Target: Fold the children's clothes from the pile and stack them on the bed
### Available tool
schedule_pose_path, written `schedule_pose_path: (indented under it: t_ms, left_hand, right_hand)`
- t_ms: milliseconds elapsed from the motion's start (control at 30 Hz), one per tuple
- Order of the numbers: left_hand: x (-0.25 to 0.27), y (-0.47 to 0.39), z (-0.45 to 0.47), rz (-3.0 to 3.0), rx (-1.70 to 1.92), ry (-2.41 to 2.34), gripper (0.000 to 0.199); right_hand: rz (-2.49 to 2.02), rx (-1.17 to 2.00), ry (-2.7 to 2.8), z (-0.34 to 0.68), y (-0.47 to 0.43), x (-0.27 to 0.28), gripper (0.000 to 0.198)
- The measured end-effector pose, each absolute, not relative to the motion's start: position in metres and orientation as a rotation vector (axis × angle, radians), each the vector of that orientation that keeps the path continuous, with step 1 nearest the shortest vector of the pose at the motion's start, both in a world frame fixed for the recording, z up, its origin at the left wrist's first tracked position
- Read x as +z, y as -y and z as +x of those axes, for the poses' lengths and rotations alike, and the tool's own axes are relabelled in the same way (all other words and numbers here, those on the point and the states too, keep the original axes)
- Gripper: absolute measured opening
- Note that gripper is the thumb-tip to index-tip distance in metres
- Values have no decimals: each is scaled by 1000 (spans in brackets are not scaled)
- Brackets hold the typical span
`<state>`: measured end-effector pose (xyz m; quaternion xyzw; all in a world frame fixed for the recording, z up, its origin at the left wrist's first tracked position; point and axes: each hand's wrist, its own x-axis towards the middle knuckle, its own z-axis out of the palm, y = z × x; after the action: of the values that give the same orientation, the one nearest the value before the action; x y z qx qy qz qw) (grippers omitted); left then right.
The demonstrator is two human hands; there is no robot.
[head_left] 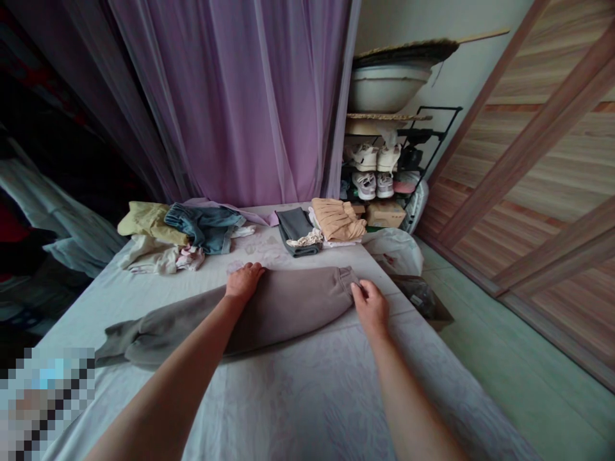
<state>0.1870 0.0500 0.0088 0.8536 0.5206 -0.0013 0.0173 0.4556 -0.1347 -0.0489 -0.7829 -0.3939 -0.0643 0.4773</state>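
Note:
A pair of grey-brown sweatpants (pixel 298 301) lies lengthwise across the bed, folded along its length, with the ribbed cuff end at the right and the wider, rumpled end at the left. My right hand (pixel 372 308) pinches the cuff between thumb and fingers. Near the middle of the far edge, my left hand (pixel 244 282) has its fingers curled over the cloth, gripping it. Both forearms reach in from below, and the left one hides part of the near side of the garment.
Along the bed's far side lie denim shorts (pixel 206 224), a yellow-green garment (pixel 148 219), pale crumpled clothes (pixel 148 256), folded dark grey cloth (pixel 295 227) and a peach garment (pixel 336 219). A purple curtain (pixel 240 96) hangs behind. Right of it stands a shoe rack (pixel 427 137); a wooden wardrobe (pixel 542 173) borders the floor.

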Motion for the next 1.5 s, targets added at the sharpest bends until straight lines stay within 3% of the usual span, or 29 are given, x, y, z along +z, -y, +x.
schedule_pose_path:
  t_ms: [267,433,667,1033,1233,1500]
  left_hand:
    - [6,-32,171,2798,256,-1499,40]
    - [-11,-2,148,2902,198,-1329,47]
    - [-17,9,142,2823,120,-1358,56]
    - [-21,0,73,2850,127,-1335,58]
    - [-31,-7,56,2989,192,-935,56]
    - [-35,-14,58,2914,141,-932,58]
  right_hand:
    - [-1713,-464,1162,430,139,-11,34]
    - [-1700,-205,1705,357,109,19,37]
    - [-1922,181,2146,318,78,-11,59]
    - [-2116,21,2051,378,99,-33,57]
    - [-2196,62,2076,366,95,-19,55]
    - [-1497,242,2223,287,107,-4,31]
